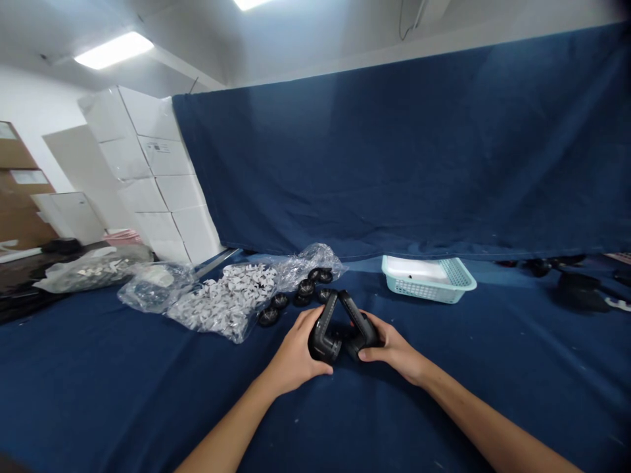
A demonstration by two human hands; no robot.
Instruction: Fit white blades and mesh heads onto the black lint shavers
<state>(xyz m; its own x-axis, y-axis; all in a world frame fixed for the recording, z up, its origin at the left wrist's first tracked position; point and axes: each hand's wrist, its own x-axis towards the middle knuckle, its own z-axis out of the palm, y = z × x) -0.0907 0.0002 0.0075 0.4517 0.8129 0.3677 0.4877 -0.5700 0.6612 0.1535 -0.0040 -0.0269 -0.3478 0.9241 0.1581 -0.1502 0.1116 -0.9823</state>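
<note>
Head view: looking down over a blue cloth-covered table [148, 368], both bare forearms coming in from the near side, elbows wide, hands close together at the middle.

Left hand [296, 351]: fingers clenched around the bend of a black L-shaped plastic part [324, 338], palm over the outside.

Right hand [392, 343]: fingers closed around a second black L-shaped plastic part [359, 322], thumb along its near side.

Grip tip: imo, holding each part low at the bend like this keeps it steady, and the long ends stay free to line up.

Things: both parts sit just above the table, long ends leaning into a peak; can't tell if they touch. Just beyond are small black rings [279, 301], next to a clear bag of small grey-white pieces [221, 302].

Rest: far right, a mint plastic basket [428, 281]; behind it a navy cloth backdrop [394, 151]; far left, stacked white cartons [158, 177].
</note>
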